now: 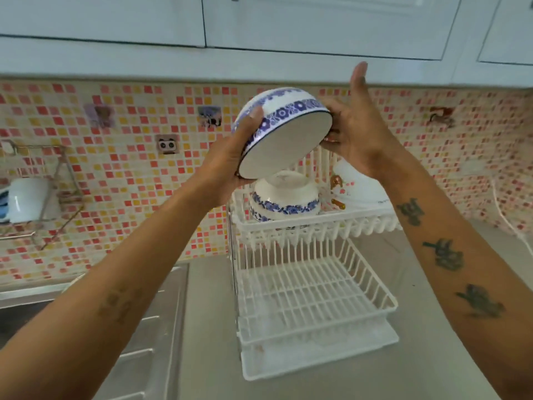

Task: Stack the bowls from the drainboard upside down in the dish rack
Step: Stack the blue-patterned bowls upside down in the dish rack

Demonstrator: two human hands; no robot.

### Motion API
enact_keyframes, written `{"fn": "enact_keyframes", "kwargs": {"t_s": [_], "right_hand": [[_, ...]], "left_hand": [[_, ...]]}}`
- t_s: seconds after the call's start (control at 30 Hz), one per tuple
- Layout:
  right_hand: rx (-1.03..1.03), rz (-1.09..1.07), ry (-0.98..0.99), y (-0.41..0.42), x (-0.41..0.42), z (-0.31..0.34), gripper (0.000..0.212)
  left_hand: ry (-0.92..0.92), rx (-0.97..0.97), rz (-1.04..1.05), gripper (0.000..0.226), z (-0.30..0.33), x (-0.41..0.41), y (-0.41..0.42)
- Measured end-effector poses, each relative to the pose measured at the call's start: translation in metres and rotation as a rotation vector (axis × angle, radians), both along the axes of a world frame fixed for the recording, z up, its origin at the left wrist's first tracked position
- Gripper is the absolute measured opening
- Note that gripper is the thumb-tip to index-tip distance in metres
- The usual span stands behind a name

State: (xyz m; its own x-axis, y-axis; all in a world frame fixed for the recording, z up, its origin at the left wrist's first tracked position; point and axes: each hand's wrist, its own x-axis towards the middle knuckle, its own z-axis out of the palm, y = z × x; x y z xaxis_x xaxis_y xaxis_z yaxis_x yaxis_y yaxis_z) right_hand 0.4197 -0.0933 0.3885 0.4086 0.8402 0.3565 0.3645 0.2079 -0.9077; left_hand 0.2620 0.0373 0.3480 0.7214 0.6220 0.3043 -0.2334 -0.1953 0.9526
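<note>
While both hands hold it in the air, the blue-and-white bowl [281, 131] is tilted, rim facing down and toward the camera, base toward the wall. Left hand [227, 166] grips the lower-left rim, thumb over the patterned band. Right hand [352, 134] grips the upper-right rim with thumb and lower fingers; its index finger points up, clear of the bowl. Held bowl sits directly above the stack of upside-down bowls [284, 197] in the top tier of the white dish rack [314, 284], with a small gap showing between its low edge and the stack's upturned foot. Stack is near the tier's left-front corner. White plates [360, 183] stand just right of the stack. Lower tier has open wire floor. Steel counter [432, 313] right of the rack is open; sink edge [161, 284] lies left.
</note>
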Motion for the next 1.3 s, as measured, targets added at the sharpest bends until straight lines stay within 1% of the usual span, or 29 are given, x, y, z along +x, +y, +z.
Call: {"fn": "enact_keyframes", "kwargs": {"t_s": [0.1, 0.17, 0.2, 0.27, 0.33, 0.4, 0.5, 0.57, 0.73, 0.87, 1.0, 1.03, 1.1, 1.23, 1.3], "right_hand": [[-0.082, -0.039, -0.045, 0.01, 0.009, 0.002, 0.093], [-0.152, -0.062, -0.079, 0.021, 0.017, -0.001, 0.101], [-0.181, -0.08, -0.099, 0.027, 0.022, -0.005, 0.101], [-0.224, -0.137, -0.166, 0.036, 0.028, -0.015, 0.086], [-0.23, -0.175, -0.193, 0.043, 0.029, -0.028, 0.074], [-0.215, -0.179, -0.181, 0.049, 0.033, -0.039, 0.067], [-0.172, -0.134, -0.123, 0.055, 0.039, -0.053, 0.054], [-0.154, -0.12, -0.097, 0.057, 0.042, -0.06, 0.047], [-0.183, -0.087, -0.052, 0.058, 0.048, -0.07, 0.049], [-0.263, -0.064, -0.015, 0.056, 0.049, -0.072, 0.066], [-0.317, -0.064, -0.003, 0.056, 0.05, -0.073, 0.066], [-0.334, -0.062, 0.003, 0.056, 0.049, -0.073, 0.062], [-0.351, -0.054, 0.008, 0.056, 0.047, -0.072, 0.048], [-0.347, 0.003, 0.034, 0.057, 0.047, -0.076, 0.007], [-0.352, 0.026, 0.048, 0.056, 0.046, -0.076, 0.011]], "left_hand": [[-0.003, 0.145, 0.134, 0.03, -0.004, 0.021, -0.004], [0.01, 0.241, 0.19, 0.048, -0.011, 0.033, 0.0], [0.029, 0.297, 0.22, 0.057, -0.014, 0.036, -0.001], [0.058, 0.37, 0.265, 0.067, -0.021, 0.042, 0.0], [0.096, 0.375, 0.306, 0.072, -0.029, 0.046, 0.004], [0.153, 0.386, 0.341, 0.083, -0.036, 0.049, 0.01], [0.262, 0.442, 0.389, 0.108, -0.043, 0.052, 0.017], [0.34, 0.451, 0.396, 0.116, -0.045, 0.053, 0.018], [0.436, 0.491, 0.38, 0.12, -0.046, 0.056, 0.016], [0.515, 0.553, 0.386, 0.116, -0.046, 0.06, 0.014], [0.572, 0.579, 0.382, 0.113, -0.045, 0.063, 0.015], [0.597, 0.587, 0.381, 0.114, -0.045, 0.063, 0.015], [0.637, 0.607, 0.382, 0.117, -0.046, 0.064, 0.015], [0.7, 0.637, 0.371, 0.124, -0.047, 0.065, 0.013], [0.722, 0.654, 0.367, 0.126, -0.047, 0.065, 0.013]]}}
